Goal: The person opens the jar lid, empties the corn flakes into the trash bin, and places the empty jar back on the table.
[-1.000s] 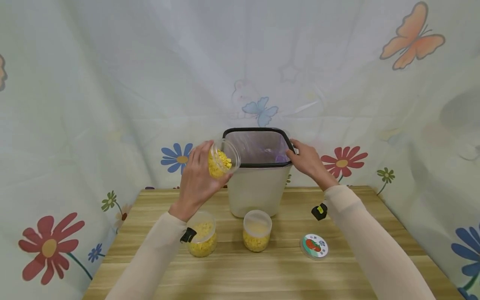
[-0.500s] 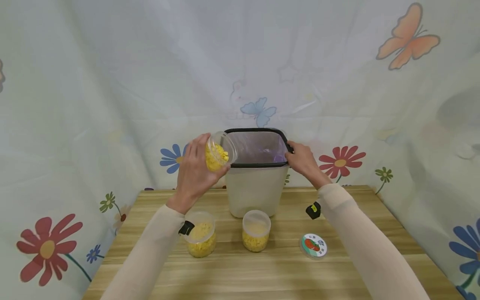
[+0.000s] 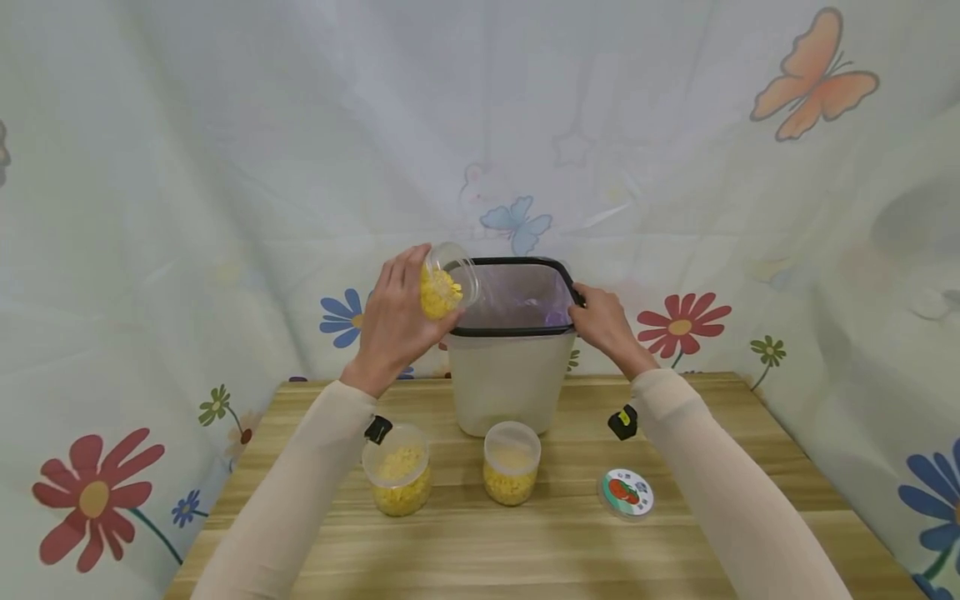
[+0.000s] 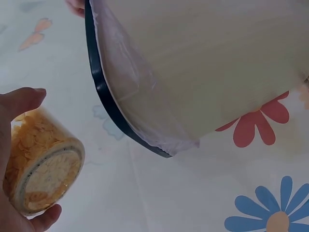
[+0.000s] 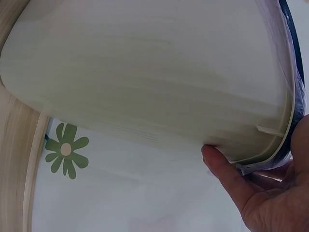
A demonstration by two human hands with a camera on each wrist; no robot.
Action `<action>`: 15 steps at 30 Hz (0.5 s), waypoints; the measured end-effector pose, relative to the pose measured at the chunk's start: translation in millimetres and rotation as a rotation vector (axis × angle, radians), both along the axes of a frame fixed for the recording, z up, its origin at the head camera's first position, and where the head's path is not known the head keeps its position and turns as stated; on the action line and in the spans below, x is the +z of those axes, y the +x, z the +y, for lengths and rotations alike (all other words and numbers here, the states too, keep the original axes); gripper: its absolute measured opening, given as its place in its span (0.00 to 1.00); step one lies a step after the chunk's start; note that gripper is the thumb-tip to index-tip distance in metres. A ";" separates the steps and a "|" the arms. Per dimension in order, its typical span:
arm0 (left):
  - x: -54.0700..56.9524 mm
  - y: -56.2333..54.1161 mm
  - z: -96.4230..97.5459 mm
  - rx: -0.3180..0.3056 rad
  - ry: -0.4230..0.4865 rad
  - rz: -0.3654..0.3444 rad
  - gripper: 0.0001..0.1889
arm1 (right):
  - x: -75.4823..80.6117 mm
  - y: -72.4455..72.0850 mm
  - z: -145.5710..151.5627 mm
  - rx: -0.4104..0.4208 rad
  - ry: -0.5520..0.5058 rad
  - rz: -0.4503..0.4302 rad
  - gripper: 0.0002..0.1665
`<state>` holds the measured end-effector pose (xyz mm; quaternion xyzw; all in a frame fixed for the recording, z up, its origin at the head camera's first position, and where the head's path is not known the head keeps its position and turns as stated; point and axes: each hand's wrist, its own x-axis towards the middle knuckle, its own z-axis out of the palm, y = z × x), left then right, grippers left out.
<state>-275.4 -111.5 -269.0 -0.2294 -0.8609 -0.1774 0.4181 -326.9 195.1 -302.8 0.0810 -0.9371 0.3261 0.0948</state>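
Note:
My left hand (image 3: 396, 321) grips a clear plastic jar (image 3: 444, 283) of small yellow pieces, tilted with its mouth toward the trash can (image 3: 510, 379) at the can's left rim. Seen from the left wrist, the jar's round base (image 4: 52, 180) faces the camera and the pieces look like yellow flakes. My right hand (image 3: 602, 321) holds the can's black rim on the right side; the right wrist view has its thumb (image 5: 224, 171) against the outer wall. A thin translucent bag lines the can (image 5: 145, 82) and folds over its edge.
Two more clear jars with yellow pieces stand on the wooden table (image 3: 465, 558): a left jar (image 3: 401, 483) and a middle jar (image 3: 512, 475). A round lid (image 3: 627, 492) with a red picture lies to the right. A patterned curtain (image 3: 337, 167) hangs behind.
My left hand has raised the tilted jar slightly beside the can's left rim. The right hand keeps its hold on the rim, and the jars and lid on the table stay put.

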 end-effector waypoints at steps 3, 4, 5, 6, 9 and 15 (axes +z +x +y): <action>4.5 -5.0 3.5 0.020 -0.025 -0.025 0.49 | -0.1 0.6 1.0 -0.002 0.004 0.008 0.34; 6.1 -6.6 4.5 0.025 -0.038 -0.031 0.49 | -0.1 0.8 1.2 -0.001 0.005 0.013 0.34; 7.6 -7.8 5.6 0.027 -0.049 -0.035 0.50 | -0.4 0.7 1.5 0.000 0.004 0.013 0.34; 9.3 -9.1 6.6 0.026 -0.059 -0.038 0.50 | -0.7 0.8 1.6 0.002 0.001 0.014 0.34; 14.7 -13.2 9.0 0.026 -0.087 -0.045 0.51 | -1.7 0.8 1.8 0.009 0.000 0.018 0.34; 27.2 -23.7 11.8 0.038 -0.094 -0.064 0.51 | -2.6 0.1 1.9 0.015 -0.005 0.021 0.34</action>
